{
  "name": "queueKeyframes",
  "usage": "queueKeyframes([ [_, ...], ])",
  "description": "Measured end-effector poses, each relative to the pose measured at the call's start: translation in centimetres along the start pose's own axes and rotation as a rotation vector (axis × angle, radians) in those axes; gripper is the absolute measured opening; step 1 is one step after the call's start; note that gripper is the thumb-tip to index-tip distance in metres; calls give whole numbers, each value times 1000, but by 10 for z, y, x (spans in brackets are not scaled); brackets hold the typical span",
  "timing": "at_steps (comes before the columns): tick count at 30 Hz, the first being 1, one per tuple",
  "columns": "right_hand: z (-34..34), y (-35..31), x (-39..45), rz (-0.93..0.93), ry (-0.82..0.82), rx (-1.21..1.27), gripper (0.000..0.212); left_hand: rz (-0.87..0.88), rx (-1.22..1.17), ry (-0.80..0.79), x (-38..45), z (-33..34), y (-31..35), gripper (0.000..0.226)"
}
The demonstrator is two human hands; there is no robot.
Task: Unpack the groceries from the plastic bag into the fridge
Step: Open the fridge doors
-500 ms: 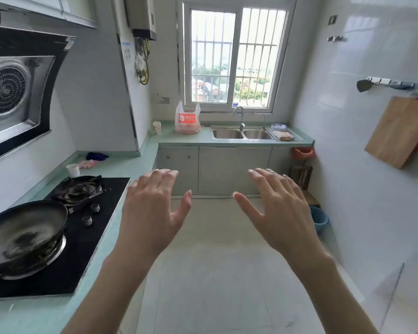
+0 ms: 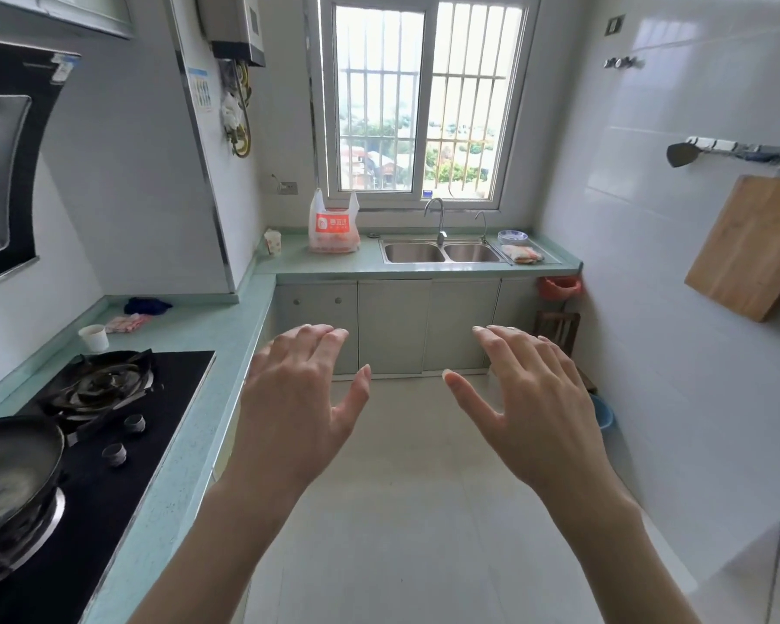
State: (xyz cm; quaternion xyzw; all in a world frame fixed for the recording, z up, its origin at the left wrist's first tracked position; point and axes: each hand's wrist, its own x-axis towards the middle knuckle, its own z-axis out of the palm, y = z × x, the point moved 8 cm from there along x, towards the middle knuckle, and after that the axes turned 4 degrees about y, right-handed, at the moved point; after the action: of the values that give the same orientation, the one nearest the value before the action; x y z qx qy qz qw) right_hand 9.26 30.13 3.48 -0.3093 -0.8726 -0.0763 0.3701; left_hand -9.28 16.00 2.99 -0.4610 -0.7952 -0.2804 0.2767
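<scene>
A white plastic bag (image 2: 334, 229) with an orange label stands upright on the green counter (image 2: 370, 265) under the window, left of the sink. It looks full. My left hand (image 2: 300, 400) and my right hand (image 2: 530, 398) are stretched out in front of me over the floor, palms down, fingers spread, holding nothing. Both are far short of the bag. No fridge is in view.
A gas hob (image 2: 109, 421) with a black wok (image 2: 10, 470) fills the left counter, with a paper cup (image 2: 94, 337) and cloths behind it. A double sink (image 2: 442, 253) is right of the bag. A stool (image 2: 557, 331) and blue bucket (image 2: 602, 412) stand at the right wall.
The view has moved forward down the kitchen, so the bag and counter look closer. Both hands stay open in the same pose.
</scene>
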Motion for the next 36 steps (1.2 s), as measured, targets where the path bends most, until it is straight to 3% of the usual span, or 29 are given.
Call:
queueKeyframes([
  [14,93,101,119,19,-5,-14,65,18,-11,-16,136,117,26,55],
  [25,170,139,198,60,12,-90,64,61,-112,-21,231,222,3,54],
  [36,269,174,295,249,62,-195,67,187,-356,-155,356,361,-25,55],
])
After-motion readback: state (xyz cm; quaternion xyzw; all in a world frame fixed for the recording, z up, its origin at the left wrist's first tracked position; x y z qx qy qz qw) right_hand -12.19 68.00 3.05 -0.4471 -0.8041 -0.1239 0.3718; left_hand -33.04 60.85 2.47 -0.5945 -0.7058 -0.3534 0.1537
